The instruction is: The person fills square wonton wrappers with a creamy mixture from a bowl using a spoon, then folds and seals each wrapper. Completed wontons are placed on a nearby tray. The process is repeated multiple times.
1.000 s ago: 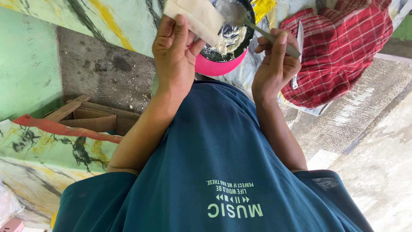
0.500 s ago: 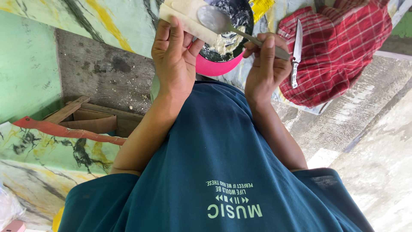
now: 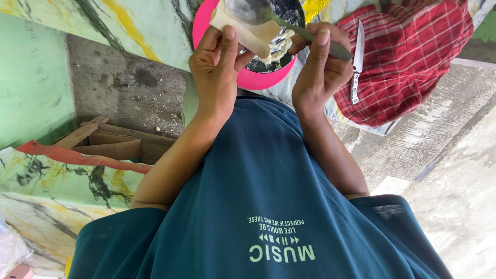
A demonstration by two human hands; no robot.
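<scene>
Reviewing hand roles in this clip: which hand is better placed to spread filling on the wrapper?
Right. The right hand grips the spoon over the wrapper, which the left hand holds above the pink bowl.

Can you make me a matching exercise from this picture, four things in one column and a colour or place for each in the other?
Things:
1. bowl
2. spoon
3. knife
4. wrapper

Colour or place:
A. lying on the red checked cloth
B. pink rim
C. held in the left hand
D. held in the right hand

Pairs: 1-B, 2-D, 3-A, 4-C
</scene>
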